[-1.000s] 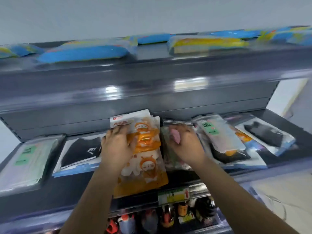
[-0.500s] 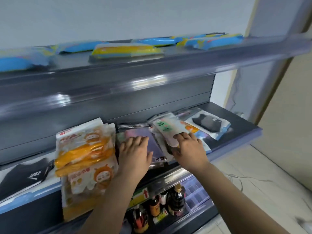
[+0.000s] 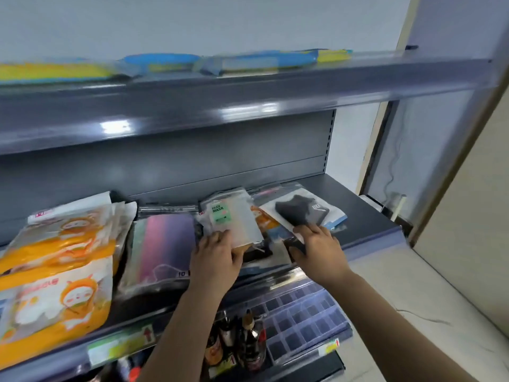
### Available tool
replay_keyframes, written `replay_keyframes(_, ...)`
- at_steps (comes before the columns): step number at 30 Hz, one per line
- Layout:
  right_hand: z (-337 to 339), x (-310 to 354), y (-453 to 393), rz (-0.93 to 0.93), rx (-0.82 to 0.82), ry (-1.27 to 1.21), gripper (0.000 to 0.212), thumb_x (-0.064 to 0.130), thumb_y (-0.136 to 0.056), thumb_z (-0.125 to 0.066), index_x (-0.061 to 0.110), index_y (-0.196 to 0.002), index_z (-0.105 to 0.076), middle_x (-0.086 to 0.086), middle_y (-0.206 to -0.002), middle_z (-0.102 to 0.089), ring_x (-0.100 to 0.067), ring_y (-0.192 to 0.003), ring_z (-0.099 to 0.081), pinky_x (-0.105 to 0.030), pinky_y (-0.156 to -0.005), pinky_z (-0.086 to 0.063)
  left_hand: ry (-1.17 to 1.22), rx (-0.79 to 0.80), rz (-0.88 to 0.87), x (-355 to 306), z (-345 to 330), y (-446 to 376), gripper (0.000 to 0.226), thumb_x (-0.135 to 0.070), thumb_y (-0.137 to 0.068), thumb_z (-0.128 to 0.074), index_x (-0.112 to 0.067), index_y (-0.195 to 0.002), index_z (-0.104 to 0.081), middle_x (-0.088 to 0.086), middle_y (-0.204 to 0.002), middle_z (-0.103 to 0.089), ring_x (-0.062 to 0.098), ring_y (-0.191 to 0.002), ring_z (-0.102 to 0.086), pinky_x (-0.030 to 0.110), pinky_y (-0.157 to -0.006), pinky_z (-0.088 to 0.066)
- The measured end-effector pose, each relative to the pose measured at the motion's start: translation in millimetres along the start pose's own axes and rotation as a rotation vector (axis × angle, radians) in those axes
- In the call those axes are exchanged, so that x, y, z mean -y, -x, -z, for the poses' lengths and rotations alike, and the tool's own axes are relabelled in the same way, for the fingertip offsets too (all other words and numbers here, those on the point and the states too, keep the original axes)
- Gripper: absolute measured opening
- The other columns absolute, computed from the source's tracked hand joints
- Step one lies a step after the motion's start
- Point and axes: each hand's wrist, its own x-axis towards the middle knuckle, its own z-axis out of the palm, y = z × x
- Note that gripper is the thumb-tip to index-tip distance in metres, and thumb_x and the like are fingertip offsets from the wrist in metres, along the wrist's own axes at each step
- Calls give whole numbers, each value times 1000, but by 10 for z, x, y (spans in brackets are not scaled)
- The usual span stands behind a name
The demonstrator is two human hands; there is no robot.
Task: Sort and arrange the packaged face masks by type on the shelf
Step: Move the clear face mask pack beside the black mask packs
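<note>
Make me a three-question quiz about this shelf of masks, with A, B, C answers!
1. Where does the clear packet with the green FACE MASK label lie?
A. on the top shelf
B. on the middle shelf, right of the pink-to-purple shiny packet
C. on the floor

2. What colour is the mask in the packet farthest right?
A. black
B. red
C. yellow

3. What is the left hand doing?
A. hanging free
B. touching the FACE MASK packet's near edge
C. holding a bottle

Answers:
1 B: it sits beside the shiny packet.
2 A: dark fabric shows through the plastic.
3 B: its fingers meet that packet, while the right hand rests near the black one.
</note>
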Motion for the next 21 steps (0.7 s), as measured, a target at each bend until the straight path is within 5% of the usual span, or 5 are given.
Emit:
replay_keyframes(9, 48, -573, -405, 25, 61, -73, 45, 29, -91, -52, 17, -134, -45, -5, -135, -49, -26, -126, -40, -38, -102, -37, 16, -20, 158, -217, -156, -241, 44, -38, -95, -40, -16, -134, -40, 7, -137, -48, 28, -124, -45, 40, -100, -41)
replay_keyframes(15, 28, -755, -752, 10, 84, -77, 46, 33, -92, -54, 14, -133, -47, -8, -136, -49, -29, -127, -41, -36, -101, -37, 100, -51, 214, -180, -293, -513, 29, -29, -97, -35, -9, -110, -51, 15, -121, -56, 33, -109, -51, 43, -89, -47)
replay_keyframes(21, 29, -867, -1075, -42, 113, -70, 50, 42, -86, -60, 16, -127, -51, -6, -129, -53, -31, -121, -45, -39, -98, -40, 297, -59, 318, -80, -397, -774, 62, -31, -82, -61, -18, -139, -39, 8, -140, -45, 31, -126, -42, 43, -103, -38)
